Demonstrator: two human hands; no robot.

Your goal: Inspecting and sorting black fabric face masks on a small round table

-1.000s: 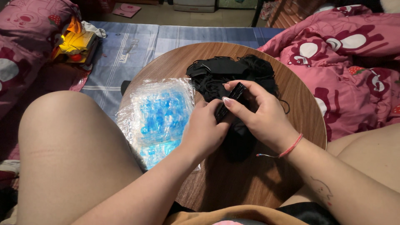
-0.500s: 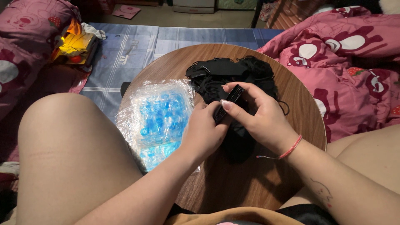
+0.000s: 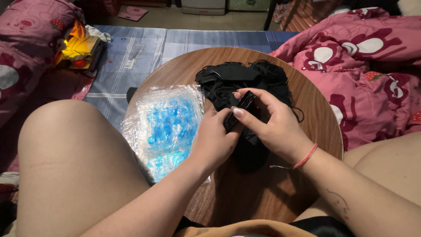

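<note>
**Now both hands hold one small black piece over the round worktop**

You keep your two hands close together above the middle of the round wooden worktop point(image 3: 315, 131). Your right hand point(image 3: 276, 127) has its grip closed on a small black folded piece point(image 3: 239, 110): the thumb lies on its near side and the fingers curl over the far side. The piece stands tilted, with its upper end pointing away from you. Your left hand point(image 3: 215, 142) touches the lower end of the same piece, and its fingers are bent around it, so this grip is closed too. The two hands touch each other at the piece. On your right wrist there is a thin red string bracelet point(image 3: 305, 156).

Just behind and under the hands lies a pile of black fabric pieces with thin cords point(image 3: 245, 77), on the far half of the worktop. To the left of the hands, a clear plastic bag with blue contents point(image 3: 169, 125) lies flat, and its left edge goes over the rim of the worktop. Your bare left knee point(image 3: 66, 149) is just beside that bag. A pink printed blanket point(image 3: 368, 57) lies to the right, and a blue striped mat point(image 3: 144, 48) is beyond the worktop.
</note>
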